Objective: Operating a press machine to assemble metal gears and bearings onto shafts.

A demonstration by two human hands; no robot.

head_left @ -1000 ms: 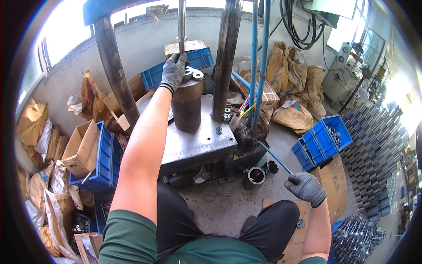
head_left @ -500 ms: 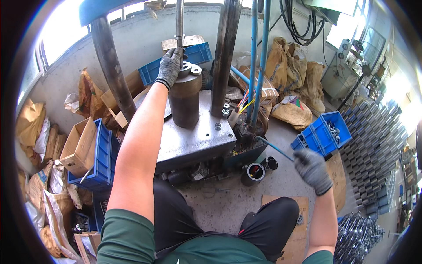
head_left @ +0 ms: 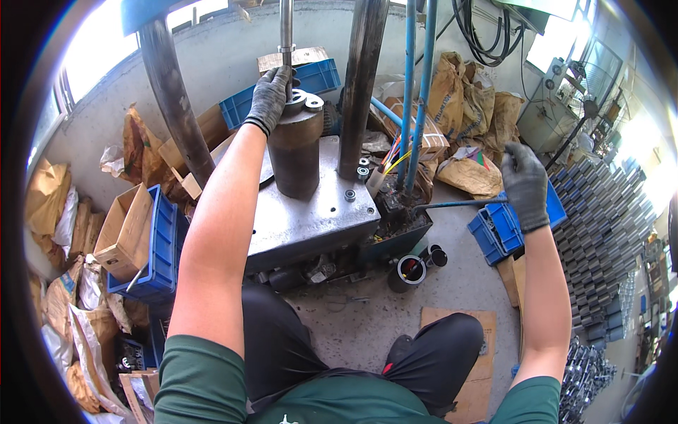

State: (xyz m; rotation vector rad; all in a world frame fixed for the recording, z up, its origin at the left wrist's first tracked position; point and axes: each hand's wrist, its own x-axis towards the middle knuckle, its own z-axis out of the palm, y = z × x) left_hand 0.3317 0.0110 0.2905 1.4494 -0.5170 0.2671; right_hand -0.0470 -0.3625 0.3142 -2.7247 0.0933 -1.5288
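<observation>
My left hand (head_left: 268, 99), in a grey glove, is closed around the lower end of an upright metal rod (head_left: 287, 35), though its fingers partly hide the grip. Just below stands a dark steel cylinder (head_left: 295, 159) on a thick metal plate (head_left: 311, 222). A small metal ring (head_left: 313, 104) lies on the cylinder's top, beside the rod. To the right, my gloved right hand (head_left: 526, 185) is closed at the end of a thin blue lever (head_left: 459, 204), which runs level from the base of the machine. Small bearings (head_left: 350, 196) lie on the plate's right side.
Steel columns (head_left: 361, 92) and blue pipes (head_left: 424, 92) rise around the plate. Blue bins (head_left: 487, 237) and stacked metal tubes (head_left: 593, 240) stand at the right. A black pot (head_left: 407, 273) is on the floor. Cardboard (head_left: 126, 233) and sacks (head_left: 67, 297) crowd the left.
My right hand has risen and moved slightly right, and the blue lever has swung up from a downward slant to nearly level. My left hand stays at the rod.
</observation>
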